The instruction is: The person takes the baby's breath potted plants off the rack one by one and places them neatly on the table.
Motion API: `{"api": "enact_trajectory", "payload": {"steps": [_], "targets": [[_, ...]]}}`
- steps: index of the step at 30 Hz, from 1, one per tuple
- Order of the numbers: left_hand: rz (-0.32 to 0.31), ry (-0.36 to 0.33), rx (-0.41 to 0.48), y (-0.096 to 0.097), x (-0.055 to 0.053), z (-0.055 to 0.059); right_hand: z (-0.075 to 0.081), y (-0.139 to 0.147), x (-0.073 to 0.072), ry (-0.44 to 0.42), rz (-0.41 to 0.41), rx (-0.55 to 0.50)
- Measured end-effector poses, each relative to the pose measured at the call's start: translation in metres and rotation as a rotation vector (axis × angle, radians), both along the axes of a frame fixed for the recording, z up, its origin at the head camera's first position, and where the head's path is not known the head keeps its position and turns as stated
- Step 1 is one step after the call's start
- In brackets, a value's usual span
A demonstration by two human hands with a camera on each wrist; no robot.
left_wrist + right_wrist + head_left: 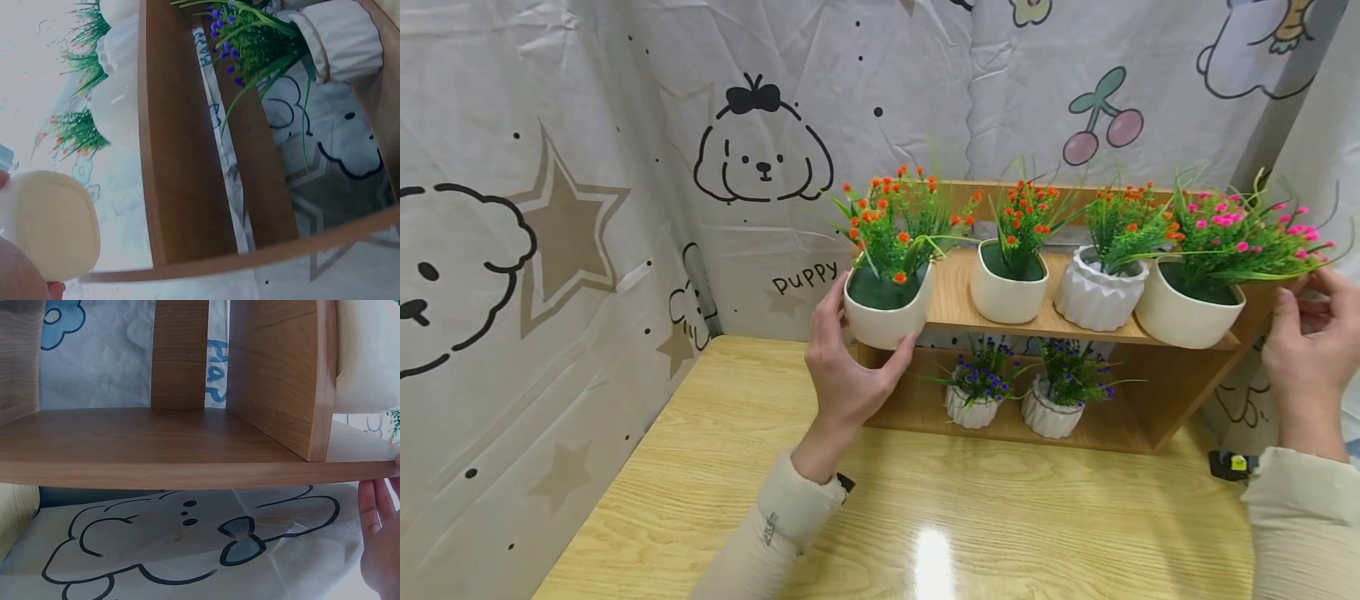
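My left hand (pixel 850 375) grips a cream pot (pixel 887 321) of orange flowers, thumb on the front and fingers round its left side. The pot is at the left end of the wooden shelf (pixel 951 287); its flat base (pixel 57 226) faces the left wrist camera. At the other end, my right hand (pixel 1311 354) holds the edge of the side panel (pixel 187 474), with its fingers (pixel 369 509) on the outer face. Beside it stands a cream pot (pixel 1191 312) of pink flowers. Another cream pot (pixel 1009 287) and a ribbed white pot (pixel 1101 292), both with orange flowers, stand between.
Two ribbed white pots, a left one (pixel 972 410) and a right one (pixel 1051 412), hold purple flowers on the lower level. The shelf stands on a wood-grain table (pixel 760 467) against a printed cloth (pixel 880 92). A small black object (pixel 1228 465) lies near the right sleeve.
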State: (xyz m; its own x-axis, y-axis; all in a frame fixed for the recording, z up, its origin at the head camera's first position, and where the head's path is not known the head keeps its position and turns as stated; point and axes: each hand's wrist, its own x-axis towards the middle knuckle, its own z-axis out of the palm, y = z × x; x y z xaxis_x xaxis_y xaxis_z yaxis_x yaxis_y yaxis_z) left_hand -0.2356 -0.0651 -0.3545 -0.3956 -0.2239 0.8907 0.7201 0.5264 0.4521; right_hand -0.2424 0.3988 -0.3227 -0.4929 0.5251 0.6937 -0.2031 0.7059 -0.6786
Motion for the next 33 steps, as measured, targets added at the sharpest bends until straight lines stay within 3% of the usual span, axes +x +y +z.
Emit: {"api": "enact_trajectory", "payload": {"steps": [7,14,19,25,33], "targets": [[0.038,-0.013,0.013,-0.024,0.008,0.003,-0.010,0.018,-0.008,-0.064,-0.002,0.002],[0.086,0.009,0.044,-0.050,0.011,0.003,-0.011,0.020,-0.010,-0.023,0.020,0.031],[0.119,0.010,0.065,-0.068,0.004,0.000,-0.012,0.019,-0.010,-0.030,0.018,0.007],[0.156,-0.037,0.108,-0.087,-0.006,-0.010,-0.004,0.007,-0.005,-0.009,0.003,-0.030],[0.142,-0.086,0.151,-0.101,-0.018,-0.028,-0.004,0.008,-0.005,-0.014,-0.004,-0.036]]}}
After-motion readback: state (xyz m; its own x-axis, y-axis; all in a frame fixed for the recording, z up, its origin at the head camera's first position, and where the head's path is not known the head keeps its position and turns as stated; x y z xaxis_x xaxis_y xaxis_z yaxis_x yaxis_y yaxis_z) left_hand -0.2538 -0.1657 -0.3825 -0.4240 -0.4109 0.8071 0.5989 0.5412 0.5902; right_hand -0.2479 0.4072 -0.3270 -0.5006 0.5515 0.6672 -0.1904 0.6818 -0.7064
